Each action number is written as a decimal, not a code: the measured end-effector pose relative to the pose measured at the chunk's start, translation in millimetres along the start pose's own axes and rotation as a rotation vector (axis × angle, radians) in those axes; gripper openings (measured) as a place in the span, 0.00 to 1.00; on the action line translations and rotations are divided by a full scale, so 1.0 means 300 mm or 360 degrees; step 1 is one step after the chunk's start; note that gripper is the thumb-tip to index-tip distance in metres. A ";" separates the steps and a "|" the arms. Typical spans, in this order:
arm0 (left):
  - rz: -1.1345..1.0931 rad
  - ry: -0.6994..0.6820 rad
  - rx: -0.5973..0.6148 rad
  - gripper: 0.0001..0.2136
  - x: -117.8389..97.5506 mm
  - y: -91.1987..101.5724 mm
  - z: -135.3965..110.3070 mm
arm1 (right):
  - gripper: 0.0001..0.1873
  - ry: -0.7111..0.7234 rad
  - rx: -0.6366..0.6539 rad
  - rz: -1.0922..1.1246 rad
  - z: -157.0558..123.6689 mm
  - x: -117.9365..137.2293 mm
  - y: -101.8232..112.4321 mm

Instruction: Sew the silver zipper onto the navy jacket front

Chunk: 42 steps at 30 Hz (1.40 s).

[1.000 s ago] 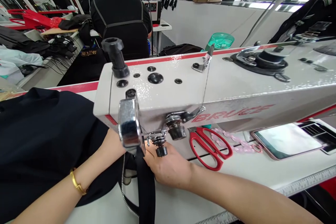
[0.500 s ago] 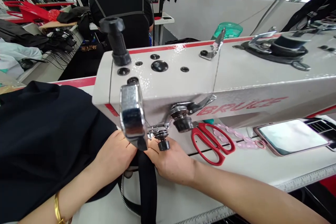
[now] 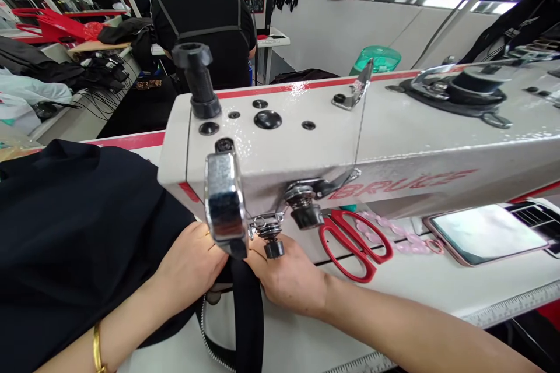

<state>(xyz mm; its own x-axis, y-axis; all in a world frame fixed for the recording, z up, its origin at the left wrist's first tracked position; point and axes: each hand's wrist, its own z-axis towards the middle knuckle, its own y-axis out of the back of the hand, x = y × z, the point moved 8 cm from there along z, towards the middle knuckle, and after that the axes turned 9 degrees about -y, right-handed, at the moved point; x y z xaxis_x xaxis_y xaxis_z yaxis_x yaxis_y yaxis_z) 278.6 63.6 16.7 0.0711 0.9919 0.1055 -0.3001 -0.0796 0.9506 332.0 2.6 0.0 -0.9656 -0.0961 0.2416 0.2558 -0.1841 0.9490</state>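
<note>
A white sewing machine with red lettering fills the middle of the view. Under its head, my left hand rests on the black fabric beside a black zipper strip that runs toward me. My right hand lies on the other side of the strip, pressing it down. The fingertips of both hands are hidden beneath the machine's chrome face plate, so the needle area cannot be seen. A gold bracelet circles my left wrist.
Red-handled scissors and a pink chain lie under the machine arm, with a phone to their right. A ruler strip edges the white table. Behind, a person in black stands at another station among dark garments.
My left hand has slid forward from under the fabric edge up to the zipper strip beside the presser area. My right hand has stayed in place. The view has shifted slightly.
</note>
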 end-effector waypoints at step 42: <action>-0.0032 0.0037 0.0068 0.11 0.027 -0.040 -0.009 | 0.09 0.0009 -0.0162 -0.0166 0.021 0.007 0.031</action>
<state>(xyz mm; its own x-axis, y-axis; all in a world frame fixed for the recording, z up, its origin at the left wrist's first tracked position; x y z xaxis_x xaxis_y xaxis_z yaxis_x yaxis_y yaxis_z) 280.1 72.8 5.4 0.0542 0.9953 0.0799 -0.2579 -0.0633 0.9641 332.1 7.0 10.5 -0.9870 -0.0769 0.1411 0.1576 -0.2917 0.9434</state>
